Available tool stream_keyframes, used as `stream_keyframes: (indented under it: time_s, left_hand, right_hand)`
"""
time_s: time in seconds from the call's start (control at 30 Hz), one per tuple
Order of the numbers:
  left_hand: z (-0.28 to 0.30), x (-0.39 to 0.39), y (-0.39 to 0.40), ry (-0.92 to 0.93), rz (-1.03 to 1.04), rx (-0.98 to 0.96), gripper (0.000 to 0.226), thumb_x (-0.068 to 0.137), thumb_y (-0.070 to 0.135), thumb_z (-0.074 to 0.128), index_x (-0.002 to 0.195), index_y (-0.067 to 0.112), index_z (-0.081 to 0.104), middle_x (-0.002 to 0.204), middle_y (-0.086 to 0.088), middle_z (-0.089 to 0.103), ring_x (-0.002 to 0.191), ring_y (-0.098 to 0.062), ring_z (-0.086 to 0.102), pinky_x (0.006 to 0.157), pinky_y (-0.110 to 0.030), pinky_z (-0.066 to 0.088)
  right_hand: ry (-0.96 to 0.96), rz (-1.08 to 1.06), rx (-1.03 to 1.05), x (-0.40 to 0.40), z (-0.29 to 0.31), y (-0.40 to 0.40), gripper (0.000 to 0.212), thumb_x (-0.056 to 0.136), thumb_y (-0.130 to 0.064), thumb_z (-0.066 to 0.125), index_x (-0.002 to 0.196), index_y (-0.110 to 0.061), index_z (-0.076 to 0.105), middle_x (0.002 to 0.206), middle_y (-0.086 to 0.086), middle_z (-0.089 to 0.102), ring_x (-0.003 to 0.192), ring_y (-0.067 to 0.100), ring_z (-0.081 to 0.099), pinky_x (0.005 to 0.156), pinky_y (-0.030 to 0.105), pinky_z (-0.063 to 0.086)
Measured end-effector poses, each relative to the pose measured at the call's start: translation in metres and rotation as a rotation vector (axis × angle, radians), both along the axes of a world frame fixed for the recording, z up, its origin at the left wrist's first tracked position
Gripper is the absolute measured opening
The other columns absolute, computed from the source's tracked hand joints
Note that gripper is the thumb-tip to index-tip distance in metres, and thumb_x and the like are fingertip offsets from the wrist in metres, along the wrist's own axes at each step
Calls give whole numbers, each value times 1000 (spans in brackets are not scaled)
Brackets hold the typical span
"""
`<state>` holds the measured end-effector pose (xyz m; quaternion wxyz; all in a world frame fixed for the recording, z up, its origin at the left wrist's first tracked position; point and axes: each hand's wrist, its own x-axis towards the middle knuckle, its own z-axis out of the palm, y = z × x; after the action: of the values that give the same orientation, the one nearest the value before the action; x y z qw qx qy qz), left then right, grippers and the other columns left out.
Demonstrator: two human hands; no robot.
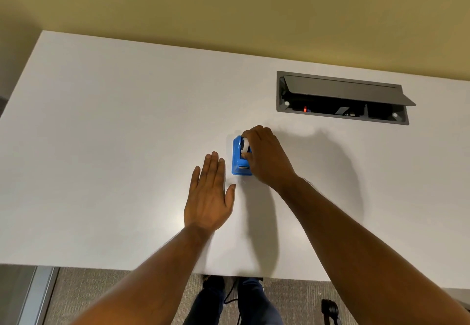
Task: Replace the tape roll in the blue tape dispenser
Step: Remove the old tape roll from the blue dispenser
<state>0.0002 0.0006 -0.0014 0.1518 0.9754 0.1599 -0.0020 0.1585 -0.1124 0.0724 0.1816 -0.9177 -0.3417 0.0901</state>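
A: Where's the blue tape dispenser [238,158]?
B: On the white surface [114,134], nearer us than the grey cable hatch [340,98]. The right hand [267,157] is curled over it, fingers pinching the white tape roll [245,145] seated inside.
A: And the left hand [209,195]?
B: Spread flat on the surface, just beside the dispenser, holding nothing

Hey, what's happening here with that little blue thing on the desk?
A person stands at a white desk working on a blue tape dispenser. The right hand is curled over it, fingers pinching the white tape roll that sits in the dispenser. The left hand lies flat and open on the desk just beside it, touching nothing else. Whether the roll is going in or coming out cannot be told. Farther back, a cable hatch stands open.
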Motion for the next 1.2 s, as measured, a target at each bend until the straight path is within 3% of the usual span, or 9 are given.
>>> stream_keyframes:
  time_s: [0.33, 0.47, 0.57, 0.67, 0.8, 0.97, 1.2]
  left_hand:
    - [1, 0, 0, 2, 6, -38, 74, 100, 53, 30, 161, 14, 15, 172, -6, 10, 159, -16, 2, 129, -45, 12]
    - [8, 16, -9, -26, 83, -142, 81, 98, 62, 33, 161, 14, 15, 170, -7, 20, 158, -19, 11, 129, -45, 9]
    - [14, 37, -23, -81, 152, -241, 85, 95, 65, 44, 158, 13, 23, 164, -6, 35, 155, -21, 26, 129, -45, 10]
    - [17, 51, -38, -142, 244, -321, 83, 91, 49, 63, 156, 11, 28, 160, -7, 42, 152, -22, 33, 128, -41, 3]
    - [14, 58, -47, -192, 283, -344, 80, 91, 34, 68, 157, 12, 29, 162, -8, 39, 153, -22, 31, 129, -43, 3]
    - [11, 58, -48, -174, 307, -320, 81, 91, 40, 67, 157, 16, 27, 163, -7, 36, 152, -24, 34, 128, -46, 10]
    - [16, 59, -50, -146, 337, -340, 84, 92, 45, 68, 158, 16, 24, 165, -7, 34, 154, -20, 23, 128, -45, 11]
  right_hand:
    - [-32, -8, -8, -3, 4, 0, 35, 84, -16, 75, 115, -11, 60, 109, 6, 63, 95, 23, 57, 84, 33, 49]
    - [-15, -19, 5, -2, 4, 0, 37, 87, -19, 74, 120, -12, 59, 113, 5, 64, 99, 22, 57, 88, 31, 48]
    - [11, -9, 4, 0, 4, -1, 39, 88, -21, 73, 124, -11, 59, 118, 6, 64, 104, 22, 56, 92, 29, 46]
    - [36, 5, 8, 2, 5, -2, 42, 91, -24, 70, 129, -10, 57, 125, 8, 62, 111, 23, 56, 97, 30, 44]
    - [50, 15, -5, 4, 4, -2, 42, 93, -24, 70, 130, -9, 57, 127, 9, 61, 114, 25, 55, 100, 31, 44]
    - [50, -17, 10, 4, 5, 0, 38, 91, -22, 71, 124, -10, 57, 118, 9, 64, 105, 23, 59, 92, 27, 44]
    - [86, -51, 52, 6, 9, -4, 40, 92, -21, 71, 128, -14, 56, 115, 6, 69, 99, 22, 64, 86, 24, 41]
